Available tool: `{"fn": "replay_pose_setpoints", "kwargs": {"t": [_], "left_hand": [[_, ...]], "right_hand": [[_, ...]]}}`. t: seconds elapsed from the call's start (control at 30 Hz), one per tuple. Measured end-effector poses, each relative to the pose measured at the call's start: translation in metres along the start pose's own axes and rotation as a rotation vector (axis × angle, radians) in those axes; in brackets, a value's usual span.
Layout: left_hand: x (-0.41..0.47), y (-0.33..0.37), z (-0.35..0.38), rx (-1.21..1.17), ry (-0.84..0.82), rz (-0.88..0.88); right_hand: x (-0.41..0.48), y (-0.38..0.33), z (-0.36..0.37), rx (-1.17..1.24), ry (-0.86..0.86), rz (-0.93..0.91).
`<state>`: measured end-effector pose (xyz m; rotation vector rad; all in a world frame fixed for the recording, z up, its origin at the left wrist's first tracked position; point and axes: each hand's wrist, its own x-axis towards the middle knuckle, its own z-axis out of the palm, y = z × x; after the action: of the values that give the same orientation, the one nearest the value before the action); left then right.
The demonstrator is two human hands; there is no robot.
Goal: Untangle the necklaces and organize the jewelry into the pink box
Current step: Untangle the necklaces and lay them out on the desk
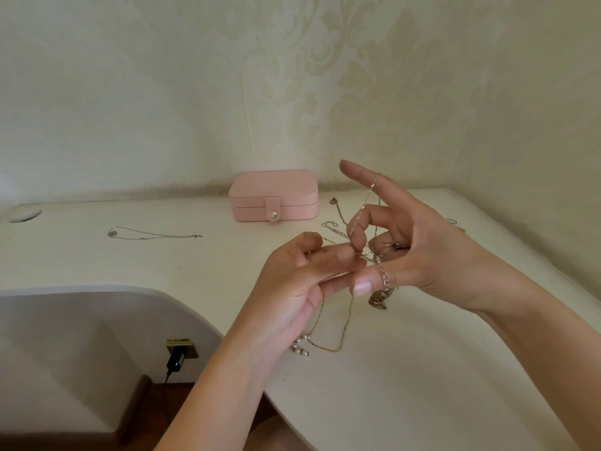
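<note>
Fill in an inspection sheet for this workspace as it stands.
Surface: white desk, curved front edge, round cutout far left.
Job's things: pink box closed, strap snapped, at the back; tangled necklaces lifted between the hands; single necklace laid out at left; loose chains behind the hands; pearl piece by the left wrist.
Clutter: nothing seen.
Hands: left hand and right hand both hold the tangle.
Cables: black plug in socket below the desk.
Surroundings: patterned wallpaper.

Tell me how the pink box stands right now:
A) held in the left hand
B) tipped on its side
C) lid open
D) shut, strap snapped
D: the box sits flat on the table by the wall, with its lid down and its strap snapped over the front.
</note>
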<state>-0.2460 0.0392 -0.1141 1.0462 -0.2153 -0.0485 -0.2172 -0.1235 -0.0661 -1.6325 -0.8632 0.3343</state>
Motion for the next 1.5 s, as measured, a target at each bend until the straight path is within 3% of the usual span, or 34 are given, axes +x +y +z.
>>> {"fn": "replay_pose_setpoints", "kwargs": {"t": [0.6, 0.8, 0.97, 1.13, 1.33, 1.5], "left_hand": [[-0.003, -0.005, 0.002, 0.006, -0.039, -0.002], [-0.004, -0.003, 0.002, 0.068, 0.022, 0.055], [-0.005, 0.000, 0.009, -0.094, -0.027, 0.050], [-0.005, 0.000, 0.015, -0.105, -0.019, 0.065], [-0.008, 0.003, 0.018, -0.080, -0.033, 0.050], [-0.010, 0.005, 0.020, 0.017, -0.005, 0.049]], "right_hand": [[-0.003, -0.005, -0.001, -0.117, -0.010, 0.009], [-0.003, -0.006, -0.004, -0.096, -0.026, 0.005], [-0.004, -0.005, -0.006, -0.002, -0.053, -0.012], [-0.002, -0.004, -0.007, 0.189, -0.057, -0.006], [-0.002, -0.004, -0.006, 0.185, 0.112, 0.005], [-0.003, -0.001, -0.008, 0.191, 0.147, 0.020]]}}
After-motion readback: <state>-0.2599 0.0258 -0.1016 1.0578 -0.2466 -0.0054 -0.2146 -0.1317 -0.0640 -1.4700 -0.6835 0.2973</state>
